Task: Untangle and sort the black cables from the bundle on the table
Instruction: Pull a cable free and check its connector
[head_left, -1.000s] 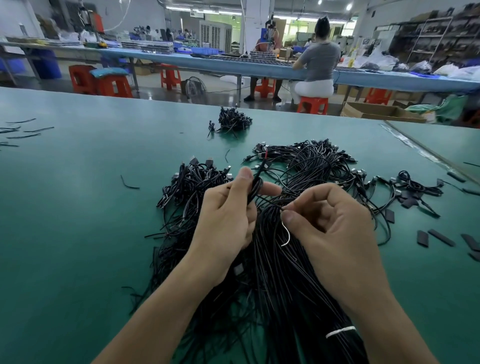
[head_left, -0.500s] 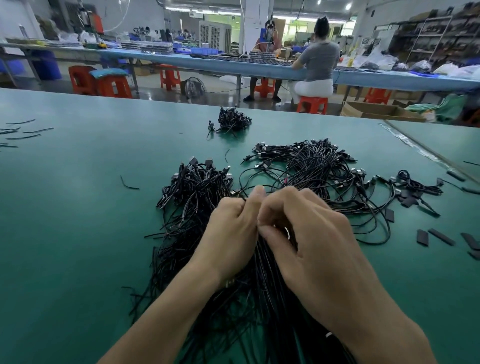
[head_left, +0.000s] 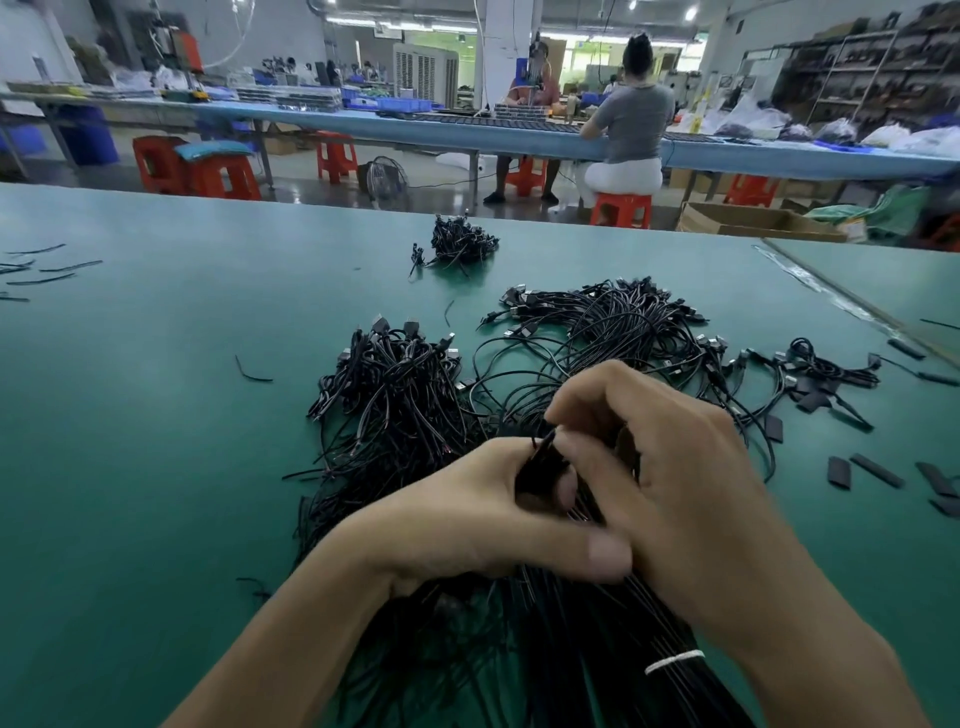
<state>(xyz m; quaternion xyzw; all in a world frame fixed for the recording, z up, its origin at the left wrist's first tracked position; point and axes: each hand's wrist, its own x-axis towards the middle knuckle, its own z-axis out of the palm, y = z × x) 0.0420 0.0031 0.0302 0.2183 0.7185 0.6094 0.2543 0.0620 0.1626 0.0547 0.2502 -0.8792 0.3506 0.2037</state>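
blue workbench (head_left: 415, 128) | orange stools (head_left: 223, 179) | floor fan (head_left: 387, 176) | shelves (head_left: 857, 67) right | ceiling lights (head_left: 691, 13)

On the table (head_left: 156, 467) right before you lies the bundle (head_left: 545, 649), and your left hand (head_left: 467, 519) and right hand (head_left: 691, 493) touch side by side on top of it, both gripping it. Behind the left hand lies a heap (head_left: 395, 384), to its right a second heap (head_left: 623, 322), and well behind both a clump (head_left: 460, 244). Strips (head_left: 878, 470) lie at your right, strands (head_left: 47, 273) at the far left edge.
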